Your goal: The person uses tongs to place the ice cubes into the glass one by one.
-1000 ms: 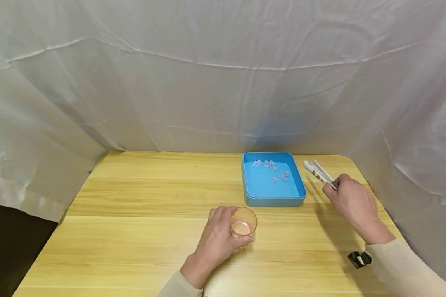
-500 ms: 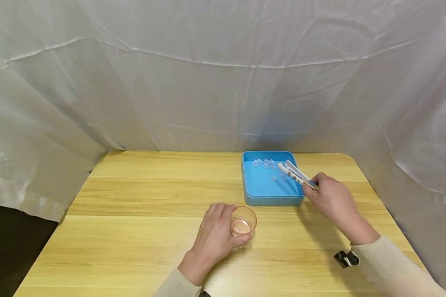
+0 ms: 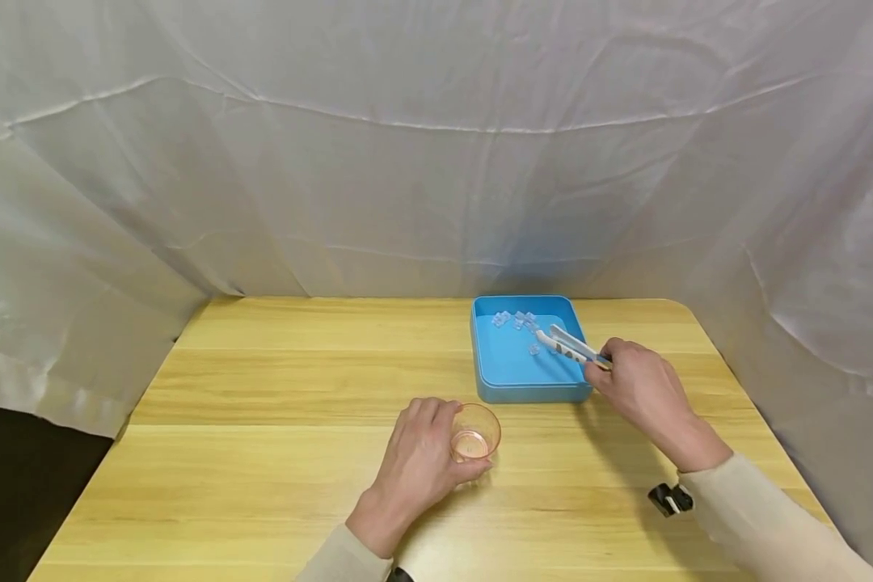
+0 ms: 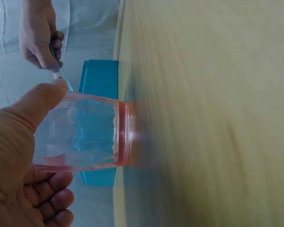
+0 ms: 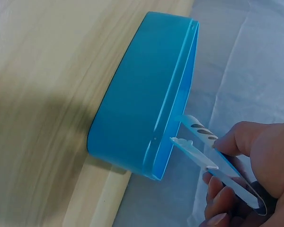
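My left hand grips a clear orange-tinted cup by its side, thumb and fingers around it. The cup stands upright with its mouth up; no cube shows inside. In my right hand is a pair of tongs, white with brown marks on one arm, held between thumb and fingers. Their tips are parted and reach over the right side of a blue square tray. Several clear cubes lie at the tray's far side, and one cube sits nearer its middle. The tongs partly hide the cubes at the right.
All of this stands on a light wooden table. Behind it and along both sides hangs a grey-white curtain. A black strap-like piece shows at my right cuff. The tray sits near the table's back edge, beyond the cup.
My right hand has brought the tongs leftward from beside the tray to over it, and the tips have come down toward the cubes. My left hand and the cup have stayed nearly still.
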Motion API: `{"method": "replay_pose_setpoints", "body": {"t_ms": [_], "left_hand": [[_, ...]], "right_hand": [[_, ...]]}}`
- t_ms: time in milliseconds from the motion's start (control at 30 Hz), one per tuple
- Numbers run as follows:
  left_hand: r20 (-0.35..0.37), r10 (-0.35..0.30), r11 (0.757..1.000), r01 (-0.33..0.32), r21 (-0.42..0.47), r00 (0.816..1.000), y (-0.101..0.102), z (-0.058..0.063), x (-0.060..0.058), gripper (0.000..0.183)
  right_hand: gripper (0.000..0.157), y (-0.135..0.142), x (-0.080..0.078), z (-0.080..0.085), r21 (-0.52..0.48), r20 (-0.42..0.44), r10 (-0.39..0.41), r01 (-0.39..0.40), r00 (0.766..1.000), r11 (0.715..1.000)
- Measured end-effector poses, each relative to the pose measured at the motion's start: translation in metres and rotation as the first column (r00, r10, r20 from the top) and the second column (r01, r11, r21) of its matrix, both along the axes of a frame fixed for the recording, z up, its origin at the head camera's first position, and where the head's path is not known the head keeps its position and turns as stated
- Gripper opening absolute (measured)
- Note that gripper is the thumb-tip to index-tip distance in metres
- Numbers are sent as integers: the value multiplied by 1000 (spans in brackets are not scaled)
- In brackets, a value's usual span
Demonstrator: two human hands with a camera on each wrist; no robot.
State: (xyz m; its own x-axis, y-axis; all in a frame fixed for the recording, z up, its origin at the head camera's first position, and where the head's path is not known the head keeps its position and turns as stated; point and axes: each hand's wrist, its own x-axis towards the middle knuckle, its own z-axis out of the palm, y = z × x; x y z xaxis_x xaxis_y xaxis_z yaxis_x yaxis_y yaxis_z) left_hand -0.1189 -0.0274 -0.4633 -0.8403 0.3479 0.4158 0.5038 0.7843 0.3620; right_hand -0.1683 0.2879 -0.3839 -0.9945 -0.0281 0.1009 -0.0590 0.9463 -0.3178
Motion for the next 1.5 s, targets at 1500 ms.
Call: {"method": "replay_pose_setpoints", "body": {"t_ms": [1500], "left_hand": [[47,2,999,-3,38,999,0,-4,2,79]], "right_hand": [[25,-21,-18,-29,145,-37,58,-52,998,988]]}}
